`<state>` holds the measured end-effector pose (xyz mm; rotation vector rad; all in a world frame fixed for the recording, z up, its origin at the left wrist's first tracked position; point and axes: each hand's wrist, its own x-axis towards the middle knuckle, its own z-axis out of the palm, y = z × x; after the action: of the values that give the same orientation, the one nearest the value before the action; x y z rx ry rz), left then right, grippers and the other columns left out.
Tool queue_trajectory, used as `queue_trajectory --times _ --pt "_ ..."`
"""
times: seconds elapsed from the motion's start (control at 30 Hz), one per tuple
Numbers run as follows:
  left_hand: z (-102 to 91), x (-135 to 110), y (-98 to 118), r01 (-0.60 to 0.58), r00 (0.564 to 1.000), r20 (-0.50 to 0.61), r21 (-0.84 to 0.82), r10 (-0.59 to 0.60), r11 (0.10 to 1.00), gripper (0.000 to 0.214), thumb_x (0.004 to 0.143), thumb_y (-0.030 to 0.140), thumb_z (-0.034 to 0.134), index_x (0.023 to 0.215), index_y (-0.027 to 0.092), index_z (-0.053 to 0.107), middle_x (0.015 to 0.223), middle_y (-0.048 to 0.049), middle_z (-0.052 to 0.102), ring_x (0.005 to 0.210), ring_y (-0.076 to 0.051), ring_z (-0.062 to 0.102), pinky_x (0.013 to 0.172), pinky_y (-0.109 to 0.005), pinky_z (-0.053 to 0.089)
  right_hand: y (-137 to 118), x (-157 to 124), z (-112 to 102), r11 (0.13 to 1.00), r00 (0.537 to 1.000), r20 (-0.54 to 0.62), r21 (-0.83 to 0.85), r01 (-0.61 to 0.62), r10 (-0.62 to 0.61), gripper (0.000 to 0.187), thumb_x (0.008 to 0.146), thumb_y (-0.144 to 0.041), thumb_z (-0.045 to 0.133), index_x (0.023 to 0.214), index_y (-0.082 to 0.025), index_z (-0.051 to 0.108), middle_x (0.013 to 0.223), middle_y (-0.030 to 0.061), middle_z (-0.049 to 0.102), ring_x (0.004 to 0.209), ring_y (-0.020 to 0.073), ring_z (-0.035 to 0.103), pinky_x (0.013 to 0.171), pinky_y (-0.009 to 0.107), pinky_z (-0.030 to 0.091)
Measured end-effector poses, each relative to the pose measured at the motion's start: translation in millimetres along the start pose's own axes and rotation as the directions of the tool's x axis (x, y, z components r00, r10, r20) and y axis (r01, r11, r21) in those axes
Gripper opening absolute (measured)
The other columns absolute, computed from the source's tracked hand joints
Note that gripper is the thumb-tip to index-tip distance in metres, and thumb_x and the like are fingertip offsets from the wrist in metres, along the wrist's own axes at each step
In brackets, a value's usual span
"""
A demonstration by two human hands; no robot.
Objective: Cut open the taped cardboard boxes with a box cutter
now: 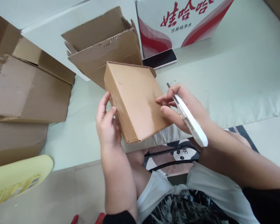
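A small flat brown cardboard box (135,99) is held tilted above my lap, its underside facing me. My left hand (106,121) grips its lower left edge, thumb on the side wall. My right hand (179,107) holds a white utility knife (190,121) with a short metal blade tip sticking out past the fingers, while its fingertips press on the box's right side.
An open torn cardboard box (102,46) lies behind, flattened cartons (25,90) at the left, a white and red printed carton (177,21) at the back. A dark phone (160,58) lies by it. A yellow object (16,177) sits at lower left.
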<state>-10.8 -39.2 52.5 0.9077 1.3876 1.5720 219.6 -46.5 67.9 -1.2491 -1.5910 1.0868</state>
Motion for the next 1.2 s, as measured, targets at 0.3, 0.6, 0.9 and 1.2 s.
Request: queue_trajectory --times 0.3,0.6,0.9,1.2 --pt "2.6 -2.2 1.1 0.009 1.0 -0.013 -0.017 -0.009 1.0 0.043 0.075 0.025 0.07 0.118 0.027 0.073 0.137 -0.0028 0.068 0.123 -0.025 0.067 0.093 -0.032 0.058 1.6 -0.3 -1.7 0.999 0.999 -0.027 -0.048 0.025 -0.026 0.025 0.083 -0.032 0.068 0.101 -0.028 0.051 0.108 0.0021 0.075 0.091 0.0204 0.072 0.082 0.044 0.058" --pt "-2.0 -0.5 0.1 -0.013 1.0 0.025 0.026 0.013 1.0 0.042 0.077 0.033 0.073 0.118 0.027 0.069 0.134 -0.0056 0.066 0.124 -0.028 0.066 0.099 -0.036 0.056 3.2 -2.6 -1.1 0.995 0.999 -0.03 -0.095 0.038 -0.041 0.022 0.086 -0.031 0.069 0.102 -0.029 0.054 0.103 0.0004 0.074 0.085 0.0192 0.069 0.08 0.043 0.058" --pt "-1.4 -2.7 1.4 0.003 1.0 -0.01 -0.037 -0.004 0.999 0.038 0.074 0.042 0.081 0.105 0.024 0.069 0.125 -0.0048 0.066 0.093 -0.016 0.065 0.068 -0.022 0.051 -0.9 0.2 0.3 0.993 0.998 -0.016 -0.101 0.062 -0.064 0.025 0.082 -0.03 0.07 0.098 -0.03 0.05 0.101 0.0018 0.073 0.084 0.0219 0.069 0.076 0.044 0.058" --pt "-2.9 -1.7 -1.1 0.027 0.999 -0.018 -0.036 -0.028 0.999 0.044 0.074 0.051 0.084 0.104 0.025 0.065 0.121 -0.0047 0.064 0.106 -0.02 0.064 0.078 -0.024 0.053 -5.1 -1.7 2.3 0.992 0.998 0.038 -0.113 0.054 -0.051 0.023 0.081 -0.026 0.066 0.097 -0.027 0.05 0.099 0.0023 0.072 0.084 0.0204 0.07 0.074 0.039 0.057"
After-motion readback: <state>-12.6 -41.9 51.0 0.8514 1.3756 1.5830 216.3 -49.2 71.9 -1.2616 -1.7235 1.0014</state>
